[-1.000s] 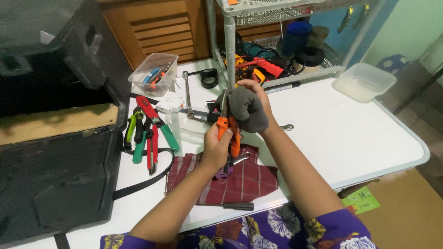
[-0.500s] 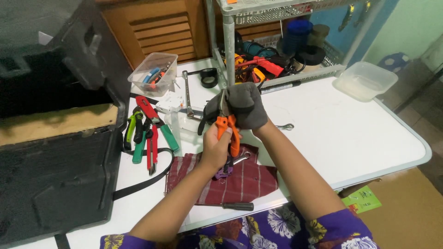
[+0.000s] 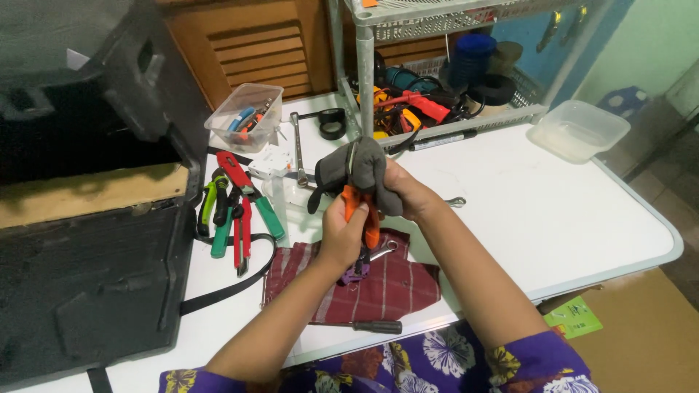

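The orange-handled pliers [image 3: 358, 212] stand upright in the middle of the frame, their handles pointing up and their dark head down over the cloth. Your left hand [image 3: 341, 234] is wrapped around the lower part of the handles from the left, and your right hand [image 3: 405, 192] presses a grey rag [image 3: 357, 172] over the handle tops from the right, so the rag caps the tool and drapes down both sides of it.

Directly beneath your hands a dark red checked cloth [image 3: 371, 287] lies spread on the white table [image 3: 539, 211], with a purple-handled tool [image 3: 354, 274] and the ring end of a wrench [image 3: 384, 249] resting on it. A black-handled screwdriver [image 3: 364, 326] lies along the cloth's near edge. To the left of the cloth sits a cluster of red- and green-handled pliers and cutters [image 3: 237, 211], and beyond them a large black tool case [image 3: 87, 240] fills the left side of the frame. Behind your hands a long spanner [image 3: 298, 145] lies on the table next to a roll of black tape [image 3: 332, 124], and a small clear box of bits [image 3: 245, 116] sits at upper left. A metal wire rack [image 3: 437, 80] holding cables and tools stands at the top centre, and an empty clear plastic container [image 3: 578, 129] sits at upper right.

Your left hand is curled firmly around the pliers' handles, fingers closed on them. Your right hand is clenched on the rag, thumb and fingers squeezing it against the handle tops.
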